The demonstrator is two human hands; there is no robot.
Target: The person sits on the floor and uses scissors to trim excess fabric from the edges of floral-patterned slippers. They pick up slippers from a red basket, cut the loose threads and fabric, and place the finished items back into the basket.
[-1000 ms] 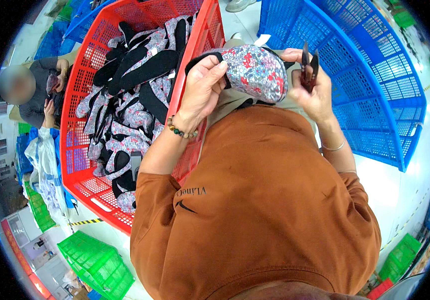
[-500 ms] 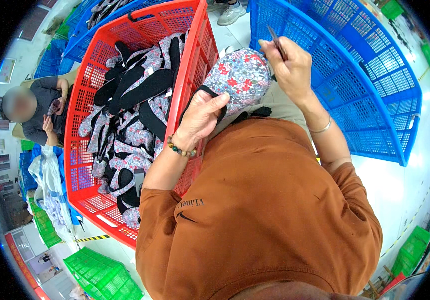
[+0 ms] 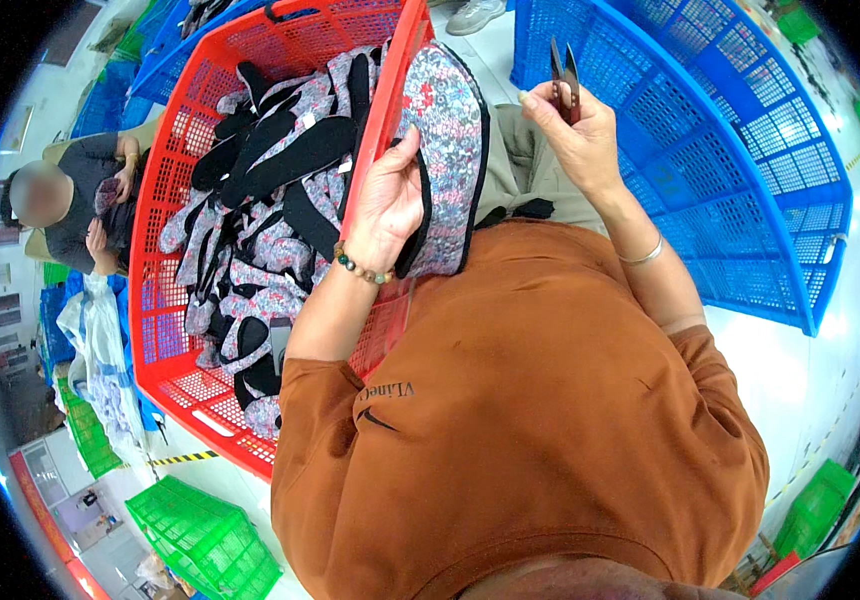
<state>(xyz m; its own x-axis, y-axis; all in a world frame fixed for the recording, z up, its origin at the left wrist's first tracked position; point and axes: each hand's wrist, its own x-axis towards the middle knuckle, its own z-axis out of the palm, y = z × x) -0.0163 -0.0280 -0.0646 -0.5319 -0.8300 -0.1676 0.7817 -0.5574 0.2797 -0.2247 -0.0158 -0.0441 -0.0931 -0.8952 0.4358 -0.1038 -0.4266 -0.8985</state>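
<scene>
Grey-and-red floral fabric edged in black: the slipper has turned lengthwise, clasped under the left hand's thumb. The right hand, curled round snips with parted blades, is apart from it, so nothing is being cut.

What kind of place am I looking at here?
Probably a footwear workshop or factory: a red crate is piled with what look like matching floral slippers, the right hand holds snips, and yellow-and-black tape marks the floor.
</scene>
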